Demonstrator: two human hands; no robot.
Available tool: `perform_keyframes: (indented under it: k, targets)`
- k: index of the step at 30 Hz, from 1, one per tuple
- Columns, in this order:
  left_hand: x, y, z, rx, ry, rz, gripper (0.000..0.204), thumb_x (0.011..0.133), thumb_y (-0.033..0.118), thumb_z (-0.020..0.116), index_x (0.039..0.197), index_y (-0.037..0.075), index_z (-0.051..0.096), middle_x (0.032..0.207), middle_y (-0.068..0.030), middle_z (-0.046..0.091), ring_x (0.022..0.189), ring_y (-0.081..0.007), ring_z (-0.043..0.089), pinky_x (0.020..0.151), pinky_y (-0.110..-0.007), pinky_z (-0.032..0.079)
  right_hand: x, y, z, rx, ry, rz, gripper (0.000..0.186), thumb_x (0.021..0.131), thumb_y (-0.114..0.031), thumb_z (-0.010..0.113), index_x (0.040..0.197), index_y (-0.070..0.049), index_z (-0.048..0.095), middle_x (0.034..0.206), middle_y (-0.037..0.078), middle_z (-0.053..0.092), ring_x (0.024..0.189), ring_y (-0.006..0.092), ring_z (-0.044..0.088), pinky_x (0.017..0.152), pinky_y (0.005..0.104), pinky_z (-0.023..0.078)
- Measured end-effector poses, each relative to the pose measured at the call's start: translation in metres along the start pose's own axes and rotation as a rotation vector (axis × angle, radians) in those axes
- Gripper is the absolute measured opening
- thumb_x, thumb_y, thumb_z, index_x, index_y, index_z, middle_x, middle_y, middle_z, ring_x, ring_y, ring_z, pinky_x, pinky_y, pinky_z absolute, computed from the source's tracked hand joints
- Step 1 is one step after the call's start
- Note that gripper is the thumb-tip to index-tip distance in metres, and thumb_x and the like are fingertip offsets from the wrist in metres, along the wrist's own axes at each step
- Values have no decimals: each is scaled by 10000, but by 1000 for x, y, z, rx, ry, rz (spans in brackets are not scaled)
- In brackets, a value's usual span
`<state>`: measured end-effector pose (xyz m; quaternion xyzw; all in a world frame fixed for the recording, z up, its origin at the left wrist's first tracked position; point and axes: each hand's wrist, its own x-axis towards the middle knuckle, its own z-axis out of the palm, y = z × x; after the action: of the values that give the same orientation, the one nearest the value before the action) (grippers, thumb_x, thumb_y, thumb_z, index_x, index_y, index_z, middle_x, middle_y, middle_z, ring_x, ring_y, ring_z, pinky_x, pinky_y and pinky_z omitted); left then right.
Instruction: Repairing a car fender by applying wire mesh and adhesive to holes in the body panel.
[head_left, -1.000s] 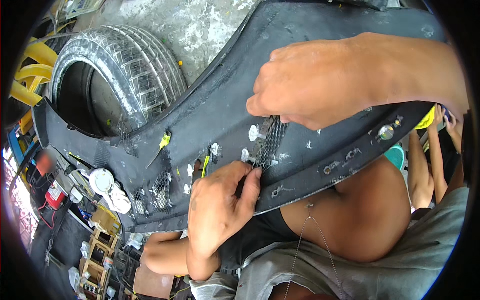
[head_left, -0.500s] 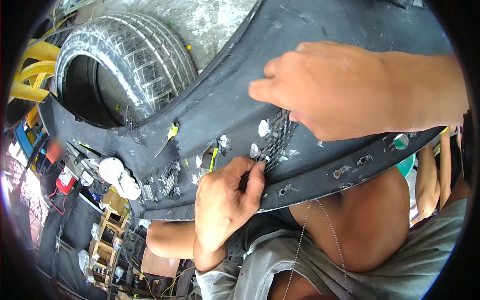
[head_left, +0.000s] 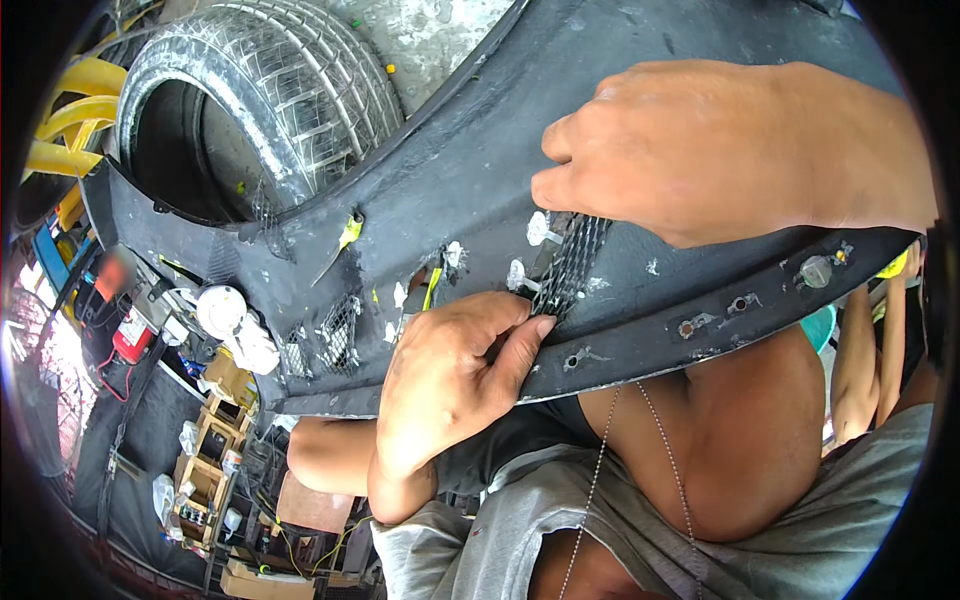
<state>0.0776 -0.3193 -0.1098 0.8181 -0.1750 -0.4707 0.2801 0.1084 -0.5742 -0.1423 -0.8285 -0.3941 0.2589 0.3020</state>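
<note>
A large black curved plastic panel (head_left: 430, 190), like a car bumper, lies across my lap with dabs of white material on it. A strip of black mesh (head_left: 584, 262) spans a slot in it. My left hand (head_left: 455, 375) pinches the near end of this mesh between thumb and fingers, above the panel's near rim. At the far end my right hand (head_left: 670, 150) is closed over the mesh, its fingertips mostly hidden. White lumps (head_left: 538, 228) sit beside the strip. Farther left, another piece of mesh (head_left: 340, 335) covers an opening.
A worn tire (head_left: 300, 95) lies beyond the panel at the far left, near yellow curved strips (head_left: 85, 110). A yellow-green piece (head_left: 350, 232) sticks up from the panel. Lower left are a red canister (head_left: 132, 335) and wooden crates (head_left: 210, 470). Another person's bare limbs (head_left: 860, 350) show at right.
Both hands have shifted slightly right over the panel, still at the mesh's ends. The right hand has moved a little farther away, and more of the mesh strip shows between them.
</note>
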Motion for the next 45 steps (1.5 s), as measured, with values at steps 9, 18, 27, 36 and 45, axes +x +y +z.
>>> perform_keyframes:
  k: [9,18,27,36,45]
  targets:
    - [5,-1,-1,-100,-90,-129,179,907,171,793,842,17,729,649,-154,637,523,-305,633,513,-393,465,0,10,1,83,-32,3,219,829,-35,648,1047,-27,669,948,140,693,930,331,717,890,419,566]
    - [12,4,-2,-115,-170,-224,261,918,169,780,732,7,696,561,-153,564,435,-237,505,468,-362,395,-1,3,7,-31,1,34,279,823,-22,646,1101,-20,670,974,137,696,980,330,705,928,427,547]
    - [19,2,1,-152,-177,-142,307,925,163,770,709,-22,655,555,-161,510,429,-202,414,460,-372,343,-2,0,5,-17,-9,40,324,795,-16,686,1118,-17,683,977,147,705,943,331,714,884,414,562]
    - [25,13,-4,-37,-239,-219,348,921,192,751,669,-14,628,521,-171,491,425,-294,445,480,-415,374,3,-8,4,-154,-84,63,305,772,-18,729,1072,4,680,938,166,707,904,343,729,816,423,587]
    - [24,12,0,5,-166,-168,370,890,152,797,630,-8,587,500,-69,384,496,-85,342,461,-328,305,-4,6,13,108,15,41,285,780,-81,779,1036,-11,675,929,145,704,894,331,740,797,414,598]
